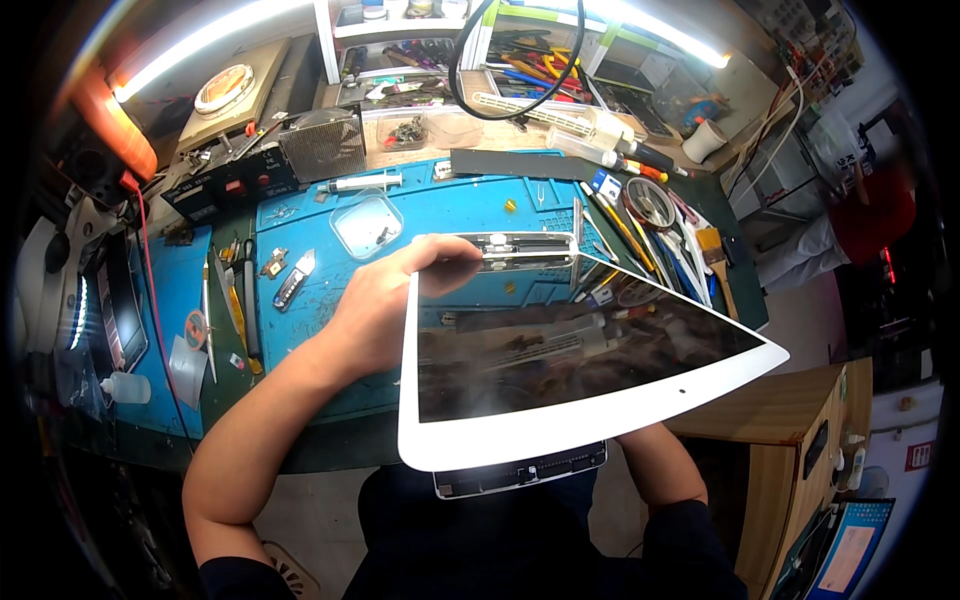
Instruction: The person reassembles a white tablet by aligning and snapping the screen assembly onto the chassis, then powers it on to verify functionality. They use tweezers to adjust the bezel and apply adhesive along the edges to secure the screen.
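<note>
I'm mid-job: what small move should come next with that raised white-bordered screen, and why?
Probably steady the tablet with the left hand and look beneath the white-bordered screen before shifting it: it sits skewed over the exposed chassis, and any cable between them is hidden.

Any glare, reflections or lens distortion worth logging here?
Head view: both light tubes look blown out to white; head view: the dark glass of the white-bordered screen panel carries reflections of its surroundings; head view: fisheye bending bows the panel's lower border, and the picture's corners fall to black.
</note>
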Demonstrator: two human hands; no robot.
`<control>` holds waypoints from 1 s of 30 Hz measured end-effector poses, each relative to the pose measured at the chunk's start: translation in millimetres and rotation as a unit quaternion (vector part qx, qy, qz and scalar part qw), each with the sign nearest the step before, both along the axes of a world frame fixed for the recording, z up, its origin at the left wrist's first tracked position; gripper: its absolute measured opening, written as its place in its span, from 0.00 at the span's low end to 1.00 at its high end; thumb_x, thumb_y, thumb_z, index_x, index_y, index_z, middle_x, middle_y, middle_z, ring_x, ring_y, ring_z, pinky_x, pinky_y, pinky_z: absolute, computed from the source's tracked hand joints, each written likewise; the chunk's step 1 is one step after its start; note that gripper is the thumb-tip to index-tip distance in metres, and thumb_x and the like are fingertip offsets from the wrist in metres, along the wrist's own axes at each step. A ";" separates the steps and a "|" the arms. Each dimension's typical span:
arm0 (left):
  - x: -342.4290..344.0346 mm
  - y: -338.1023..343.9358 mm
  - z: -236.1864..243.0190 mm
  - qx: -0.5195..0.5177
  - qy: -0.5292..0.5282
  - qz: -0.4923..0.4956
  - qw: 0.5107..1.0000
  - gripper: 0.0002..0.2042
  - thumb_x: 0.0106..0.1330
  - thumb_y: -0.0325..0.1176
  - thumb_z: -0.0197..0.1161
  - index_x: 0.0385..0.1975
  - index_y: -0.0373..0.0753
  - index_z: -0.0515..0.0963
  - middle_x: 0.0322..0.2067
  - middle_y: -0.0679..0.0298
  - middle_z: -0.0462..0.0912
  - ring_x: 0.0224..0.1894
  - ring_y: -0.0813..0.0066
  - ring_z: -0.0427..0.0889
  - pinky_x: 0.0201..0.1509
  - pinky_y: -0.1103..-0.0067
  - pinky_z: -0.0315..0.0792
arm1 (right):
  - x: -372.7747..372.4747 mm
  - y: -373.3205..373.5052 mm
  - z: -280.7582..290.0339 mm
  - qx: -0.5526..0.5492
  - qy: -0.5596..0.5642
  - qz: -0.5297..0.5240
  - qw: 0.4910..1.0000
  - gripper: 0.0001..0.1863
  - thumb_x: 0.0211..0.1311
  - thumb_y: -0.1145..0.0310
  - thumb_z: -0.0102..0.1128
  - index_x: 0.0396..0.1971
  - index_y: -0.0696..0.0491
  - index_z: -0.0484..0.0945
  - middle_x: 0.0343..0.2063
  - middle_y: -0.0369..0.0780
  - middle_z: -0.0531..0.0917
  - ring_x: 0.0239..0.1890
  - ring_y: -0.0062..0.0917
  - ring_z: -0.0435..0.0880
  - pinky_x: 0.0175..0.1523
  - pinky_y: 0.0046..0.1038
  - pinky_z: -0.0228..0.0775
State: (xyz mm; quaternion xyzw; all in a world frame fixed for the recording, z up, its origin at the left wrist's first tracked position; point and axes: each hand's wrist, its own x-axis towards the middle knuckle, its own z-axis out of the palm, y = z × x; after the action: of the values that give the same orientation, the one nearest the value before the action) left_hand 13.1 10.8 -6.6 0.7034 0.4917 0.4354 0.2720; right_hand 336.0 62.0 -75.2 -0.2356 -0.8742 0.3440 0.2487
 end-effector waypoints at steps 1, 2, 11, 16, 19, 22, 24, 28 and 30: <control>0.1 0.5 0.0 -0.001 -0.003 -0.002 1.000 0.26 0.51 0.17 0.67 0.54 0.37 0.78 0.54 0.59 0.82 0.55 0.58 0.84 0.58 0.72 0.79 | -1.6 -0.4 2.1 0.020 0.004 -0.004 1.000 0.29 0.60 0.67 0.72 0.60 0.55 0.75 0.55 0.46 0.80 0.55 0.38 0.83 0.56 0.36 0.79; -0.2 0.0 -0.3 -0.002 -0.005 -0.002 1.000 0.26 0.51 0.17 0.67 0.54 0.37 0.78 0.55 0.59 0.82 0.55 0.58 0.84 0.58 0.72 0.79 | -3.4 0.5 4.0 0.041 0.010 -0.004 0.999 0.28 0.59 0.68 0.72 0.60 0.55 0.75 0.54 0.46 0.80 0.55 0.38 0.83 0.55 0.36 0.79; 2.2 3.6 -8.0 0.010 -0.023 0.020 0.999 0.18 0.60 0.20 0.66 0.52 0.37 0.79 0.51 0.59 0.84 0.51 0.59 0.86 0.55 0.73 0.80 | -15.2 -6.2 24.4 0.296 0.043 -0.057 0.952 0.26 0.57 0.69 0.70 0.57 0.54 0.77 0.51 0.45 0.82 0.51 0.39 0.85 0.51 0.37 0.80; 7.4 1.2 -1.5 0.008 -0.001 0.052 0.999 0.10 0.72 0.30 0.63 0.50 0.40 0.81 0.47 0.61 0.85 0.46 0.60 0.87 0.50 0.72 0.81 | -34.3 13.2 52.1 0.280 0.040 0.052 0.958 0.20 0.59 0.71 0.68 0.52 0.54 0.81 0.47 0.45 0.85 0.46 0.37 0.86 0.49 0.36 0.79; 5.7 0.7 -5.7 0.019 0.009 0.062 0.998 0.09 0.73 0.32 0.62 0.49 0.40 0.81 0.46 0.61 0.86 0.45 0.58 0.87 0.48 0.70 0.81 | -43.9 15.2 55.7 0.098 0.061 0.061 0.991 0.13 0.63 0.72 0.67 0.48 0.55 0.84 0.42 0.43 0.87 0.43 0.34 0.87 0.46 0.34 0.80; 5.5 0.8 -1.8 0.027 0.016 0.062 0.998 0.09 0.73 0.33 0.62 0.49 0.41 0.80 0.44 0.60 0.86 0.45 0.56 0.87 0.47 0.69 0.80 | -27.7 16.9 29.3 0.046 0.031 -0.017 0.998 0.13 0.63 0.71 0.67 0.47 0.55 0.84 0.41 0.43 0.88 0.42 0.33 0.87 0.45 0.33 0.80; 7.4 3.9 -2.2 0.021 0.015 0.056 0.998 0.09 0.73 0.32 0.62 0.49 0.41 0.80 0.44 0.60 0.86 0.46 0.55 0.86 0.48 0.69 0.80 | -10.1 26.8 -8.3 -0.075 0.002 -0.058 0.996 0.13 0.63 0.71 0.68 0.47 0.56 0.85 0.41 0.43 0.88 0.42 0.33 0.87 0.45 0.33 0.80; 6.3 1.8 -3.2 0.013 0.020 0.061 0.998 0.09 0.72 0.31 0.62 0.49 0.42 0.79 0.46 0.59 0.86 0.47 0.53 0.86 0.49 0.67 0.80 | 11.9 48.3 -62.5 -0.268 -0.074 -0.077 0.957 0.17 0.66 0.66 0.63 0.52 0.57 0.79 0.45 0.45 0.84 0.45 0.34 0.86 0.48 0.33 0.81; 4.8 1.3 -4.2 0.017 0.023 0.063 0.998 0.09 0.72 0.30 0.62 0.49 0.42 0.80 0.46 0.58 0.86 0.47 0.53 0.86 0.49 0.67 0.80 | 14.0 51.6 -44.7 -0.225 -0.167 0.019 0.960 0.31 0.73 0.50 0.47 0.66 0.57 0.64 0.59 0.51 0.74 0.57 0.39 0.81 0.58 0.35 0.80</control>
State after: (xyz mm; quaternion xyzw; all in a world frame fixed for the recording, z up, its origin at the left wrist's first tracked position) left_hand 17.9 12.1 -10.8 0.6853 0.5340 0.4433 0.2208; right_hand 350.0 113.6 -120.0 -0.3224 -0.8079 0.4922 0.0336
